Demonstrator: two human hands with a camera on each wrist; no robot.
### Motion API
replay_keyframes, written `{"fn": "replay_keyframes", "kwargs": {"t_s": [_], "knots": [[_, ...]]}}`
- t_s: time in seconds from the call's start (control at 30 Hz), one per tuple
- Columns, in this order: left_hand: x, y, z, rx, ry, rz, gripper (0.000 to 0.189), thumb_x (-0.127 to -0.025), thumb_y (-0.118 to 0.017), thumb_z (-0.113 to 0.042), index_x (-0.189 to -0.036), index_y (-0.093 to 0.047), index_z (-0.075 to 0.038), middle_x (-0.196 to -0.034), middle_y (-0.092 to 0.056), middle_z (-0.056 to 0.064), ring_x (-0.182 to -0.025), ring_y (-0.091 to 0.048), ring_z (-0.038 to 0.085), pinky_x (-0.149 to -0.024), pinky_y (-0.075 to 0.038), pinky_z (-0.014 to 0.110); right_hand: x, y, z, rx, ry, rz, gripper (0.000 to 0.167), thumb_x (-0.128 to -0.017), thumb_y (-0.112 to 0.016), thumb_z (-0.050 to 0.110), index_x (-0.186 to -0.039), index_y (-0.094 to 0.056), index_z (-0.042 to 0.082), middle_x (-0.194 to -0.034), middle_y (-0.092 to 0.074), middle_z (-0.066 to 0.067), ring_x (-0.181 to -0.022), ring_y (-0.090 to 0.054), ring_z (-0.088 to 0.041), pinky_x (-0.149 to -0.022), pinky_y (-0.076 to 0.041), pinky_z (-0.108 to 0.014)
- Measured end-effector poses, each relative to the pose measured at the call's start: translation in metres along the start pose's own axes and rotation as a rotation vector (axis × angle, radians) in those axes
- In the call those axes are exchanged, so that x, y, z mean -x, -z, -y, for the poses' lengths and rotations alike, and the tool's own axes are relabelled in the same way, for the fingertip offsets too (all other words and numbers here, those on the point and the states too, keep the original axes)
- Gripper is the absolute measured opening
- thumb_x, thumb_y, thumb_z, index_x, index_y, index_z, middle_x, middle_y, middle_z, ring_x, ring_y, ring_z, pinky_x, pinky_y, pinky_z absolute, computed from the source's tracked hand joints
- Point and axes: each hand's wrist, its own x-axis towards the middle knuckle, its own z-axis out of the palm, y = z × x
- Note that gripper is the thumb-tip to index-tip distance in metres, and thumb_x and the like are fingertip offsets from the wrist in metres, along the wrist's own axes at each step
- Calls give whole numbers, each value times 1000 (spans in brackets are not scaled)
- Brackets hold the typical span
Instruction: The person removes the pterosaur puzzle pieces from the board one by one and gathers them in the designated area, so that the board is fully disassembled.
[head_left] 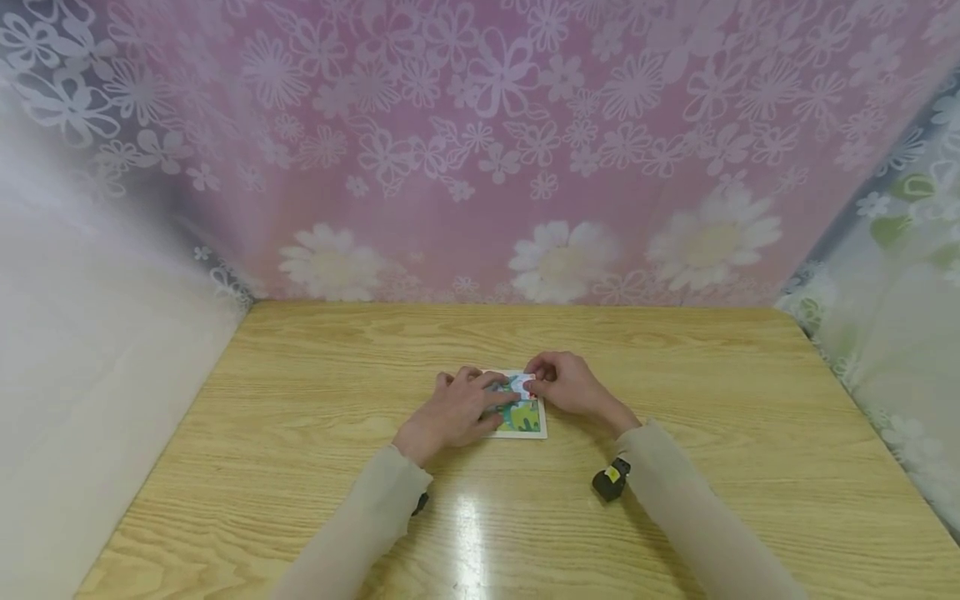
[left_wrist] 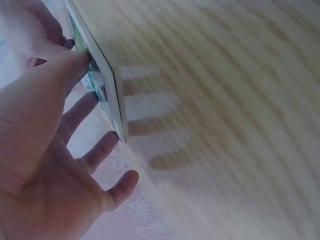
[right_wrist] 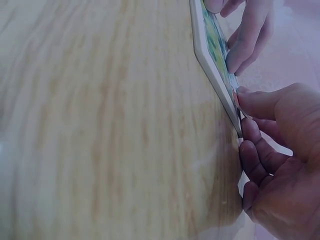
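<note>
A flat, white-bordered picture board, printed in green, yellow and blue, lies on the table. My left hand rests over its left part with fingers spread, thumb and fingertips touching the picture, as the left wrist view also shows. At the upper right corner, my right hand pinches a small thin piece with red print between thumb and curled fingers. Whether this piece is wholly apart from the board cannot be told. The left hand hides much of the picture.
The wood-grain table spreads around the board. A pink flowered cloth hangs behind it, with pale cloth on the left and a flowered sheet on the right. Black wrist cameras sit beneath the sleeves.
</note>
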Motion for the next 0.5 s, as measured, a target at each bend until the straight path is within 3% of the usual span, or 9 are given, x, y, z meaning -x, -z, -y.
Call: {"fn": "replay_keyframes", "kwargs": {"t_s": [0.27, 0.37, 0.5], "knots": [[-4, -3, 3, 19, -3, -21, 42, -105, -59, -36, -147, -56, -36, -160, -45, -3, -142, -42, 35, -102, -40, 64, 0, -1, 2, -19, 5, -27, 12, -95, -72, 13, -104, -72, 6, -87, -68, -4, -77, -58, -13, -72, -47, -29], [-5, -6, 6, 95, 14, -42, 40, -102, -62, -37, -143, -59, -37, -157, -47, -5, -142, -41, 35, -101, -39, 64, 1, -1, 3, -31, 0, -28, 12, -95, -71, 15, -104, -72, 7, -88, -70, -4, -78, -59, -13, -74, -47, -30], [-8, -12, 8, 259, 83, -84, 36, -99, -66, -38, -135, -64, -33, -155, -50, -6, -145, -36, 39, -104, -32, 66, 2, 0, 0, -64, -27, -28, 13, -95, -71, 17, -105, -71, 8, -92, -70, -5, -83, -61, -15, -77, -49, -30]]}}
